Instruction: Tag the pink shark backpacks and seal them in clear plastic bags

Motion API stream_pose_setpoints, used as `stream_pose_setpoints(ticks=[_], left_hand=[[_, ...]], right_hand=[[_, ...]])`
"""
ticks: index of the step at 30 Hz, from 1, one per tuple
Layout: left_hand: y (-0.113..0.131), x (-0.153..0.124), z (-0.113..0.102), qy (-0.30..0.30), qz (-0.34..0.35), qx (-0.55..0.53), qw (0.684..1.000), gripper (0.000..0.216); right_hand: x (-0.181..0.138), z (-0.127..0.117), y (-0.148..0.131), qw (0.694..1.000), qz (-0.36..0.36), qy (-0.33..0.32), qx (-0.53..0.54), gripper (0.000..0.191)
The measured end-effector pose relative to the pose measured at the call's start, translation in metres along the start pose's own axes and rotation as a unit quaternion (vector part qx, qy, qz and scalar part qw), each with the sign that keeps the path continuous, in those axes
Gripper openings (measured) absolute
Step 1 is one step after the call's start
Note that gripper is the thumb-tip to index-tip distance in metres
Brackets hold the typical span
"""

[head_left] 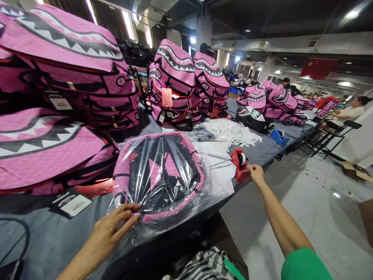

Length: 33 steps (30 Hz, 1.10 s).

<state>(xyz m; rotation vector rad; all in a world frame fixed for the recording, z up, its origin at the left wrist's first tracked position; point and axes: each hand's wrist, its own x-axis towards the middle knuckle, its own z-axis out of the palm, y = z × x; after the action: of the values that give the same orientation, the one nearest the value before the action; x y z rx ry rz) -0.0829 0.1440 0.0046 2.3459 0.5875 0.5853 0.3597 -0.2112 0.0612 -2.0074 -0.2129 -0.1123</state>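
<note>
A pink and black backpack (pixel 166 171) lies flat inside a clear plastic bag (pixel 208 175) at the table's front edge. My left hand (pixel 118 221) pinches the bag's film at its near left corner, fingertips pressed together. To the right, a red tape dispenser (pixel 241 175) with a white roll stands at the edge of the table. My right hand (pixel 257 174) is at the dispenser's front end, thumb and finger closed in a pinch. It seems to hold the end of the tape, though the strip itself is barely visible.
Stacked pink backpacks with shark-teeth prints (pixel 72 58) crowd the left and back of the grey table (pixel 43 229). White paper slips (pixel 233 130), a black pouch (pixel 253 118) and a blue tape dispenser (pixel 279 137) lie farther right. A person (pixel 351 112) sits at far right near a stool.
</note>
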Motion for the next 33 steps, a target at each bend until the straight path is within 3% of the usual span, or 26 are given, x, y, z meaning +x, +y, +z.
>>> stream_pose_setpoints(ticks=[3, 6, 9, 13, 14, 16, 18, 20, 22, 24, 25, 26, 28, 31, 33], left_hand=[[0.004, 0.0, -0.003, -0.011, 0.003, 0.002, 1.0, 0.057], [0.011, 0.003, -0.009, -0.025, 0.001, 0.002, 1.0, 0.057], [0.028, 0.005, -0.015, -0.054, -0.007, 0.01, 0.998, 0.054], [0.055, 0.005, -0.018, -0.065, -0.025, 0.0, 0.998, 0.039], [0.06, 0.006, -0.018, -0.065, -0.027, -0.005, 0.998, 0.034], [0.065, 0.009, -0.019, -0.065, -0.036, -0.011, 0.997, 0.028], [0.066, 0.011, -0.019, -0.066, -0.046, -0.015, 0.997, 0.026], [0.067, 0.012, -0.02, -0.069, -0.05, -0.014, 0.996, 0.025], [0.067, 0.011, -0.02, -0.078, -0.048, -0.005, 0.996, 0.025], [0.067, 0.01, -0.019, -0.087, -0.045, 0.007, 0.995, 0.025], [0.066, 0.011, -0.019, -0.09, -0.044, 0.011, 0.995, 0.025], [0.065, 0.011, -0.019, -0.091, -0.043, 0.013, 0.995, 0.025], [0.063, 0.012, -0.019, -0.086, -0.041, 0.013, 0.995, 0.025], [0.061, 0.013, -0.018, -0.075, -0.04, 0.0, 0.996, 0.026], [0.061, 0.013, -0.016, -0.069, -0.044, -0.011, 0.997, 0.027]], right_hand=[[-0.028, -0.007, 0.003, 0.999, 0.005, 0.018, 0.047, 0.031], [-0.059, 0.006, 0.008, 0.992, 0.041, 0.009, 0.118, 0.039], [-0.08, 0.028, -0.003, 0.976, 0.065, -0.054, 0.2, 0.048], [-0.096, 0.032, -0.055, 0.936, 0.045, -0.169, 0.304, 0.056], [-0.098, 0.032, -0.073, 0.917, 0.026, -0.196, 0.346, 0.056], [-0.104, 0.038, -0.113, 0.851, -0.038, -0.288, 0.438, 0.048], [-0.12, 0.059, -0.155, 0.795, -0.13, -0.426, 0.412, 0.041], [-0.145, 0.094, -0.191, 0.738, -0.245, -0.574, 0.257, 0.037], [-0.17, 0.139, -0.215, 0.638, -0.342, -0.686, 0.068, 0.034], [-0.184, 0.182, -0.225, 0.552, -0.409, -0.722, -0.083, 0.034], [-0.186, 0.2, -0.226, 0.533, -0.424, -0.719, -0.137, 0.034], [-0.183, 0.214, -0.224, 0.531, -0.431, -0.707, -0.179, 0.033], [-0.173, 0.226, -0.219, 0.567, -0.431, -0.662, -0.234, 0.033], [-0.162, 0.215, -0.211, 0.647, -0.451, -0.558, -0.26, 0.028], [-0.171, 0.203, -0.206, 0.663, -0.474, -0.532, -0.228, 0.021]])
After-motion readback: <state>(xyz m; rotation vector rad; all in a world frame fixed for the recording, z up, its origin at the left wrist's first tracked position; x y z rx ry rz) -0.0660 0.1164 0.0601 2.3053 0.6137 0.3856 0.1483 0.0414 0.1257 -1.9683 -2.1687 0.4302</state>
